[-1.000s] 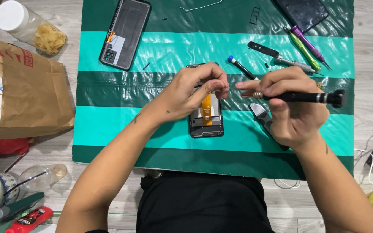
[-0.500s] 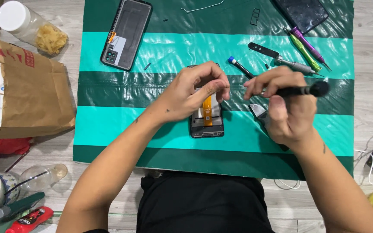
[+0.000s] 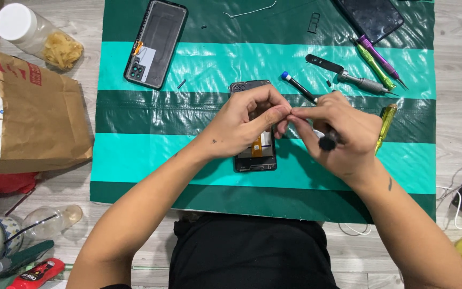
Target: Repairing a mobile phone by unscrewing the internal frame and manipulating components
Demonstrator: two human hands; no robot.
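An opened phone [image 3: 254, 152] with its back removed is laid on a green striped mat [image 3: 135, 155]. It is partly covered by the left hand [image 3: 244, 126], whose fingertips are met by those of the right hand [image 3: 343, 134] just above it. A black-handled screwdriver [image 3: 328, 140] is gripped in the right hand. A detached back cover [image 3: 156, 43] is seen further up the mat.

Bare forearms, small wrist tattoos, black clothing [image 3: 252, 251].
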